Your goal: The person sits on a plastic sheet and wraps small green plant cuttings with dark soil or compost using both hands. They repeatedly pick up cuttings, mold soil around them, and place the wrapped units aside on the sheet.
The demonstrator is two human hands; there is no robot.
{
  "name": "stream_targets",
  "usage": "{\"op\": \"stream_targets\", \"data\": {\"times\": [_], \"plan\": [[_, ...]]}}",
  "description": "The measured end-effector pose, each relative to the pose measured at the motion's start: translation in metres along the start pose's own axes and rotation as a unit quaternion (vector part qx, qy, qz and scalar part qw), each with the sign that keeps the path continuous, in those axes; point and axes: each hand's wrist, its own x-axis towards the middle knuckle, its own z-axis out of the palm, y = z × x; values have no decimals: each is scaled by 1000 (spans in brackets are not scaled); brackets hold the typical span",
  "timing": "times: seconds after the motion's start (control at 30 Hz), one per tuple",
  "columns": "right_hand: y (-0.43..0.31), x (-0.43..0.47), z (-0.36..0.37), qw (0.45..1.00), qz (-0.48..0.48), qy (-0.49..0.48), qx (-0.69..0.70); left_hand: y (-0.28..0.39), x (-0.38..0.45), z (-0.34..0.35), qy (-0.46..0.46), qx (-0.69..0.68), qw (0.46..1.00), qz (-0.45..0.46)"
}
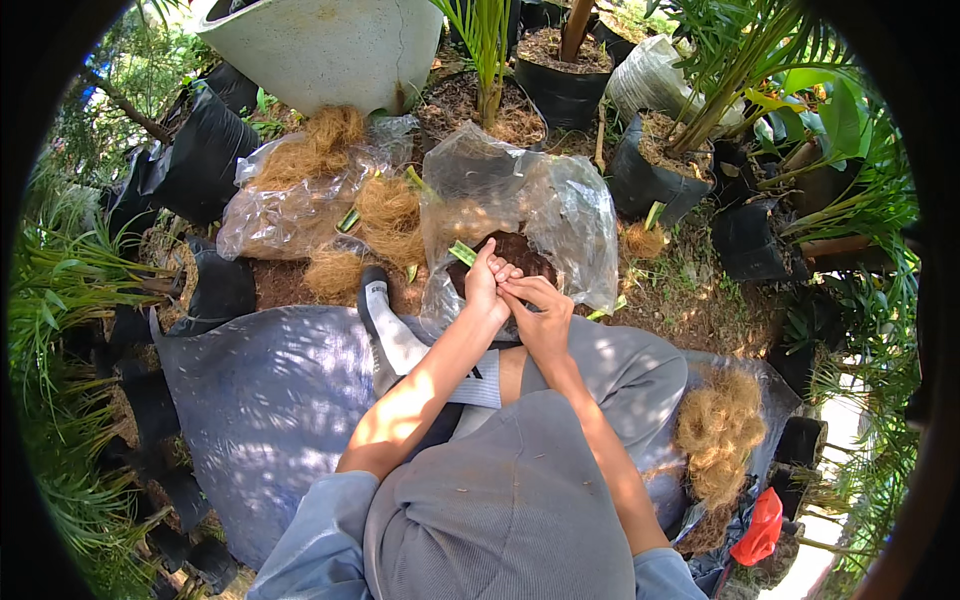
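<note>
Both my hands meet above a clear plastic bag [577, 225] with dark soil-like material [517, 247] in its opening. My left hand [486, 281] is closed around a cut piece of green leaf stalk [463, 253], whose end sticks out to the upper left. The fingertips of my right hand [541, 309] are pinched together against the lower side of my left fist; whatever lies between them is too small to make out. Clumps of brown coconut fibre [390, 214] lie left of the bag, and another cut green piece [348, 220] rests by them.
A second plastic bag [281, 214] with fibre lies at the left, below a large concrete pot [330, 52]. Black grow bags with palms [656, 161] stand around. A blue-grey mat [262, 405] lies under me, with more fibre [720, 435] and a red plastic bag [759, 525] at right.
</note>
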Motion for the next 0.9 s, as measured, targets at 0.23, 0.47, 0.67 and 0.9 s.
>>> {"op": "stream_targets", "data": {"times": [0.23, 0.47, 0.67, 0.9], "plan": [[-10, 5, 5, 986, 130, 39, 98, -1, -6, 12, 25, 29, 999, 30], [0, 0, -2, 993, 102, 39, 34, -12, -15, 15, 4, 78, 994, 72], [1, 0, 3, 990, 121, 37, 68, -8, -4, 2, 18, 53, 997, 56], [-2, 2, 2, 978, 160, 31, 134, -9, -14, 16, -36, 77, 991, 102]]}}
